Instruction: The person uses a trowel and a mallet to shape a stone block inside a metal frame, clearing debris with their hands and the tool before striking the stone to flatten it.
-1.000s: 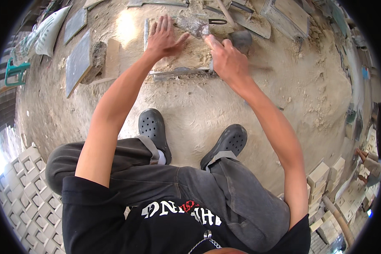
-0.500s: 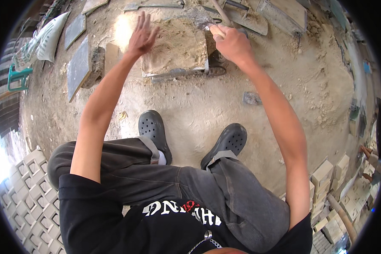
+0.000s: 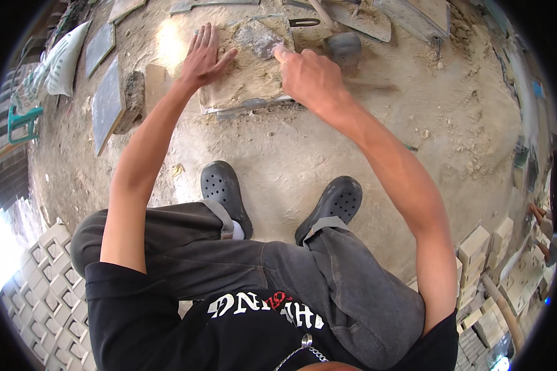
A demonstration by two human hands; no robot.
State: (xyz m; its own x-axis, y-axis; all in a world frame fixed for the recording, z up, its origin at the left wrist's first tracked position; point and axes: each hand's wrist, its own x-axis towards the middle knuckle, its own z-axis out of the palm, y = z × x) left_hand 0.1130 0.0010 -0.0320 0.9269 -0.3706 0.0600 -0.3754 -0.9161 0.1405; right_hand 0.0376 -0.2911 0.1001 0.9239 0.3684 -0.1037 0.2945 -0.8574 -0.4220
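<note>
A flat rectangular mould [image 3: 244, 111] lies on the ground ahead of me, topped with tan sandy mix [image 3: 247, 80]. At its left edge, my left hand [image 3: 204, 62] rests open, palm down, with thumb and fingers apart. My right hand [image 3: 312, 77] is closed round a trowel, whose handle the fist mostly hides. The grey blade [image 3: 257, 38] lies over the mix toward the far side. Just beyond my right hand is a dark mallet head [image 3: 342, 47]; a wooden handle [image 3: 322, 13] slants near it. A blurred brown stick shape [image 3: 371, 85] shows right of my wrist.
Grey slabs [image 3: 108, 99] and a rough block [image 3: 131, 102] stand at the left, near a white sack [image 3: 65, 65] and a green stool [image 3: 25, 123]. A broad metal blade [image 3: 371, 26] lies at the far right. Stacked pale blocks [image 3: 37, 272] fill the lower left; others [image 3: 476, 247] stand lower right.
My right hand has come left and nearer with the trowel, its blade now further over the mix. My left hand has shifted slightly down onto the mould's left side. The view has moved slightly.
</note>
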